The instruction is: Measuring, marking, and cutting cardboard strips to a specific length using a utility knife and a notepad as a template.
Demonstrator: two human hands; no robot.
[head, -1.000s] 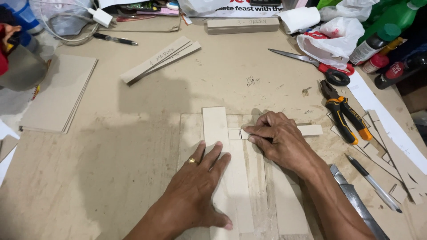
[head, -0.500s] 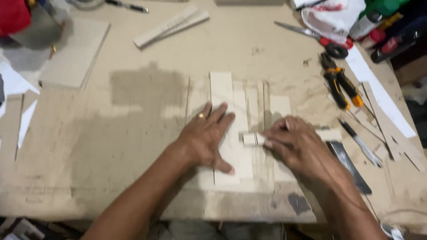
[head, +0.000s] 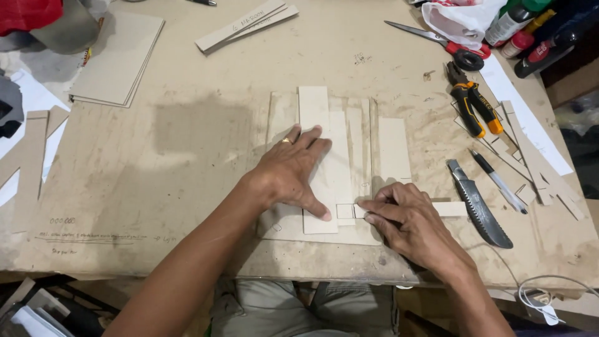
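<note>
A person is leaning over a dusty table [head: 187,206], working with flat cardboard pieces. The left hand [head: 290,171] is lying open, palm down with fingers spread, pressing a long upright cardboard strip [head: 315,125] onto a larger cardboard sheet [head: 284,112] beneath it. The right hand [head: 409,221] is pinching, fingertips closed, a short narrow cardboard strip [head: 450,208] that is lying crosswise, its left end meeting the lower end of the upright strip. Another loose strip [head: 394,148] is resting just to the right of the sheet.

To do this well, the left palm should be bearing down evenly so the upright strip is not sliding, while the right fingertips are nudging the cross strip square against the edge.

A utility knife [head: 479,205], a pen [head: 499,188] and pliers [head: 473,106] are lying near the right hand; scissors [head: 437,40] are lying farther back.
</note>
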